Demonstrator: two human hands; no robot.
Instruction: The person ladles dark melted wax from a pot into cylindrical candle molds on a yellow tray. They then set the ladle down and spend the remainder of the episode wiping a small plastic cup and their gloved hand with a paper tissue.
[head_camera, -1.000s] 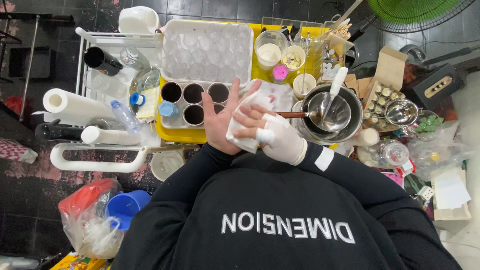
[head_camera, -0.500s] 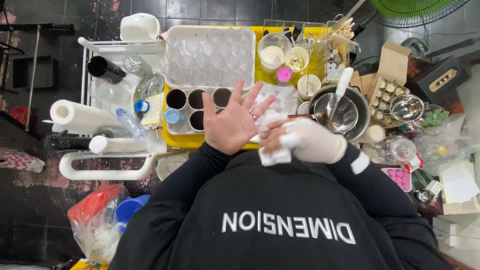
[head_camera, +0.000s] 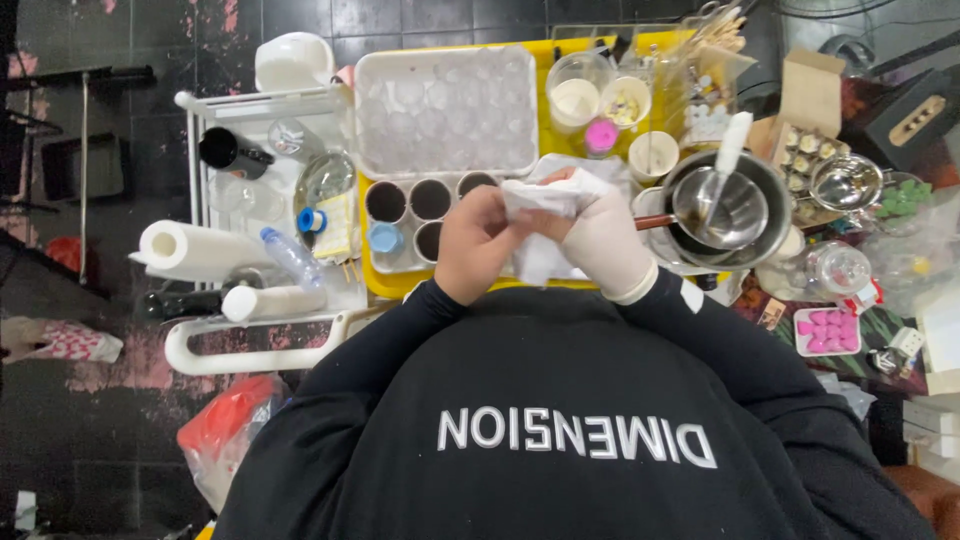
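Your bare left hand (head_camera: 478, 243) is curled knuckles-up, fingers clenched into the crumpled white tissue (head_camera: 545, 225), which sits bunched between both hands above the yellow tray (head_camera: 385, 285). Your right hand (head_camera: 603, 240), in a smooth white glove, pinches the tissue's soft upper folds. Beside it, a shiny steel pot (head_camera: 735, 205) holds a ladle.

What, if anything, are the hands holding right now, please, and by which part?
Both hands hold a white tissue: the gloved right hand grips its top, and the bare left hand closes on its left side.
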